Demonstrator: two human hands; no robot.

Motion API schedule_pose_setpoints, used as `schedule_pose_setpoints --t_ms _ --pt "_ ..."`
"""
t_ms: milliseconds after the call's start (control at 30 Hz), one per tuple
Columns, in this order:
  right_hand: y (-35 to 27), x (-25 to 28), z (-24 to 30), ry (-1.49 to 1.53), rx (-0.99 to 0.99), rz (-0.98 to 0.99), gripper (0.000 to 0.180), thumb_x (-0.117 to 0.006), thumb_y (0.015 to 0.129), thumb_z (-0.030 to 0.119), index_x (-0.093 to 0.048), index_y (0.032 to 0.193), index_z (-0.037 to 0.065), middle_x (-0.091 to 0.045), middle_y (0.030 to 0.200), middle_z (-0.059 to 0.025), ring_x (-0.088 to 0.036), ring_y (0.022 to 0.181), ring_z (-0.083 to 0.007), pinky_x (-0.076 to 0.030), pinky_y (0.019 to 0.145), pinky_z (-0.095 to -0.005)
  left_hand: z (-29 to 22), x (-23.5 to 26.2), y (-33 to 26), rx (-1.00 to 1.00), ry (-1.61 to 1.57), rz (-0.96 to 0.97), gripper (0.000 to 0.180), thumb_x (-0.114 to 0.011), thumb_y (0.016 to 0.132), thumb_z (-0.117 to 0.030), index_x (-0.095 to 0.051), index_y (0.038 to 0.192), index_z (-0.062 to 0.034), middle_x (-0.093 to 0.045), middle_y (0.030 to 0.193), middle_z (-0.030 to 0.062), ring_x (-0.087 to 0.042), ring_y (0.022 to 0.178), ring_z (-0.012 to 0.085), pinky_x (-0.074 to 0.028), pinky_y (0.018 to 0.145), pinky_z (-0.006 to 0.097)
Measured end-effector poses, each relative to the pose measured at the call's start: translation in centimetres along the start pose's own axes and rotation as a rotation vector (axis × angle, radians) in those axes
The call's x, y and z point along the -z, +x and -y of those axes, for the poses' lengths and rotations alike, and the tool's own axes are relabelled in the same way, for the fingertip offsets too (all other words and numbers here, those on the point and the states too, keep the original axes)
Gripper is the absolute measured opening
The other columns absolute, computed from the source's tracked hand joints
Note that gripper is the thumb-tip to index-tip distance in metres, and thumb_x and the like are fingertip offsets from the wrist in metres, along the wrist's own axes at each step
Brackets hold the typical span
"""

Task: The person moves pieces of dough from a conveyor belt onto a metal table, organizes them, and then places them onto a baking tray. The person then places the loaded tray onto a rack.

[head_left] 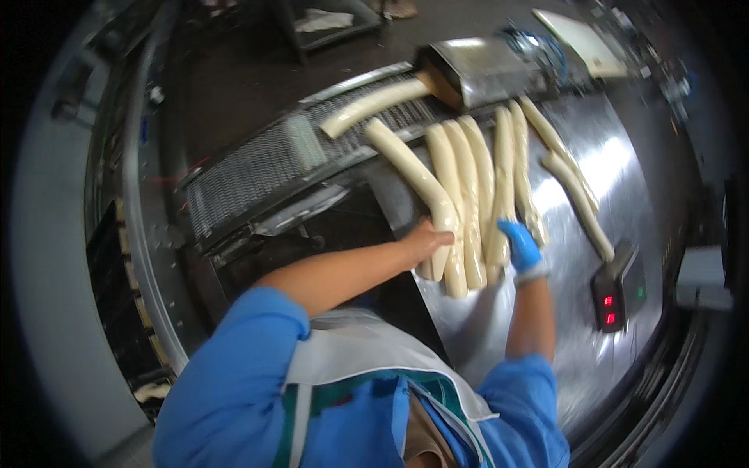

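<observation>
Several long, pale, smooth dough rolls (469,199) lie side by side on a steel table (488,335). My bare left hand (427,243) is closed round the lower part of the leftmost dough roll (417,175). That roll bends at the middle, and its upper end reaches over the conveyor's edge. My right hand (521,248), in a blue glove, rests between two rolls with its fingers stretched out. It touches the lower part of a dough roll (503,175) on its left and holds nothing that I can see.
A mesh conveyor (250,175) runs at the left, carrying a dough strip (374,105) that comes out of a metal housing (491,69). Two thinner rolls (579,204) lie at the right. Beside them stands a dark box with red digits (611,296). A white board (581,43) lies beyond.
</observation>
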State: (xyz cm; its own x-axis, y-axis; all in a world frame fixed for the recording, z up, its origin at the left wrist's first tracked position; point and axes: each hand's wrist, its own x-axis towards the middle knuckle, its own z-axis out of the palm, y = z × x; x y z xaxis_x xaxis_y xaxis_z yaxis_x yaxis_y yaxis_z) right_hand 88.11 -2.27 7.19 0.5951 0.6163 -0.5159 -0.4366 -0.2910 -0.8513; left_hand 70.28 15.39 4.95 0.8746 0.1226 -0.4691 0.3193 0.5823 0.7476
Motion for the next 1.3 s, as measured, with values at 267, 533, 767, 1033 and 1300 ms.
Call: schedule_pose_setpoints --t_ms 267,533,767,1033,1300 --pt "-2.0 -6.9 0.3 0.476 0.069 -0.021 0.047 -0.056 0.083 0.027 -0.048 0.125 0.006 -0.056 0.115 -0.0107 -0.055 0.103 -0.0240 -0.045 0.090 -0.0365 -3.0 1.9 -2.3 0.085 -0.596 0.258 0.061 -0.054 0.077 -0.025 -0.037 0.133 -0.0053 -0.049 0.125 0.0168 -0.048 0.116 0.0311 -0.036 0.100 0.046" --pt "-5.4 -23.4 12.7 0.107 0.197 0.311 0.050 -0.058 0.079 0.025 -0.049 0.121 0.000 -0.058 0.108 -0.0142 -0.057 0.099 -0.0249 -0.045 0.088 -0.0342 -10.6 8.7 -19.5 -0.412 -0.708 0.226 0.063 -0.056 0.075 -0.033 -0.040 0.129 -0.0051 -0.051 0.120 0.0150 -0.050 0.111 0.0282 -0.036 0.100 0.040" --pt "-17.8 -49.8 13.0 0.260 0.140 1.049 0.041 -0.057 0.079 0.019 -0.054 0.114 -0.002 -0.062 0.103 -0.0138 -0.061 0.094 -0.0235 -0.048 0.087 -0.0358 -10.3 11.3 -49.7 -0.910 -0.400 -0.340 0.063 -0.058 0.077 -0.027 -0.036 0.130 -0.0031 -0.052 0.118 0.0155 -0.054 0.108 0.0268 -0.042 0.096 0.041" --pt "-24.0 -76.8 1.2 0.089 -0.139 1.555 0.044 -0.055 0.085 0.027 -0.049 0.118 -0.002 -0.060 0.107 -0.0147 -0.061 0.090 -0.0233 -0.051 0.081 -0.0350 2.2 15.7 -68.2 -1.092 -0.439 -1.416 0.052 -0.056 0.084 -0.015 -0.036 0.128 0.0030 -0.051 0.118 0.0171 -0.057 0.101 0.0261 -0.046 0.091 0.042" --pt "-12.9 -83.2 -11.1 -0.271 -0.160 1.177 0.038 -0.054 0.087 0.025 -0.052 0.115 0.000 -0.057 0.107 -0.0180 -0.058 0.091 -0.0312 -0.052 0.077 -0.0421 24.0 19.5 -72.0 -0.527 -0.883 -1.948 0.067 -0.049 0.089 -0.007 -0.012 0.145 -0.0094 -0.048 0.122 0.0137 -0.057 0.098 0.0271 -0.048 0.078 0.039"
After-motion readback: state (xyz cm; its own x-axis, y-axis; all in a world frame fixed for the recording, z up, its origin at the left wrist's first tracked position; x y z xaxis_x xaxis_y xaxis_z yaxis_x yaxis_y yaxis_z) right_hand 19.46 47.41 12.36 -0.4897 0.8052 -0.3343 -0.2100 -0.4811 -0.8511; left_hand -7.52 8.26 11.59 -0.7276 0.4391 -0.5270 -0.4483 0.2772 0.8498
